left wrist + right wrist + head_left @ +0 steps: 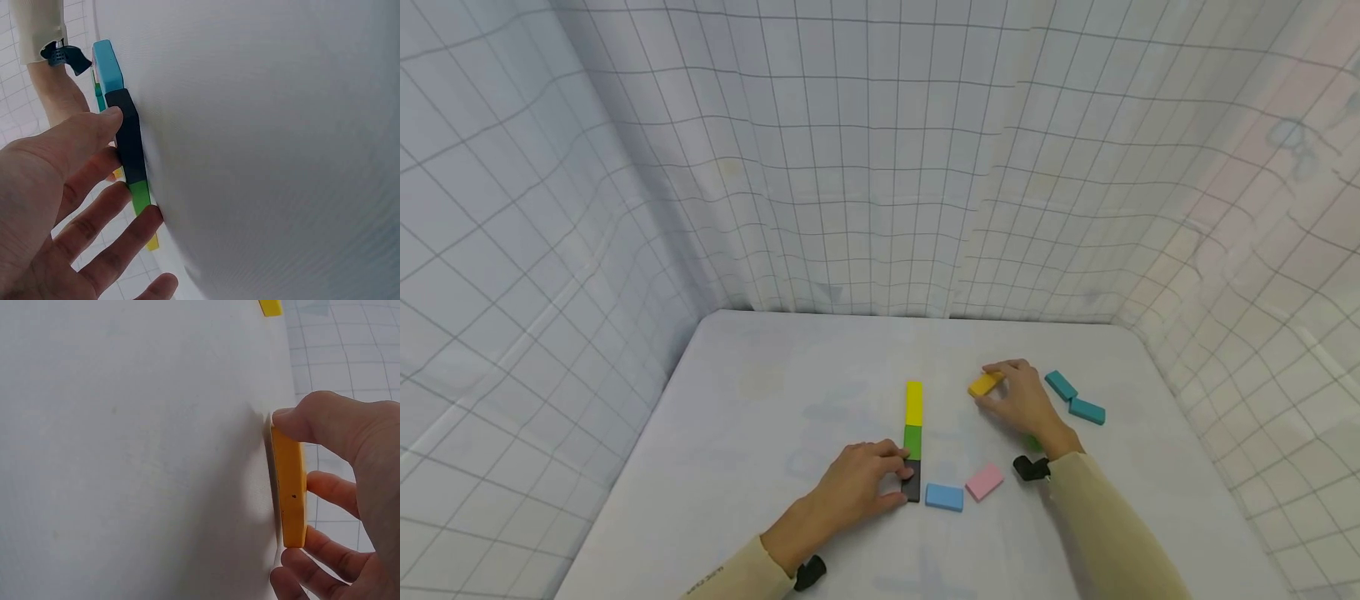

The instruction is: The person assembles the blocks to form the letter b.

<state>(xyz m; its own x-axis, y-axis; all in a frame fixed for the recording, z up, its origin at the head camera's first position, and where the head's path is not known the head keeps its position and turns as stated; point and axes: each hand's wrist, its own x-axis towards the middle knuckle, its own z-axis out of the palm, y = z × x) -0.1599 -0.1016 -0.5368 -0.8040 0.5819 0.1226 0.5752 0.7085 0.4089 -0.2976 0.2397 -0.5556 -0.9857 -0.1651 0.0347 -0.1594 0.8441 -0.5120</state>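
Standing in a line on the table are a yellow block (913, 403), a green block (912, 442) and a black block (912, 492), end to end. My left hand (867, 482) lies along the left side of this line; its thumb and fingertips touch the black block, and its fingers look fairly straight in the left wrist view. Farther right, my right hand (1021, 398) pinches an orange-yellow block (290, 487) between thumb and fingers, close over the table. A blue block (944, 497) sits beside the black one, and a pink block (984, 482) lies to its right.
Two teal blocks (1061, 386) lie right of my right hand. Another green block (1033, 442) is partly hidden under that wrist. The white table (760, 367) is enclosed by hanging white cloth (880, 167) with a dark grid. Both wrists carry black mounts.
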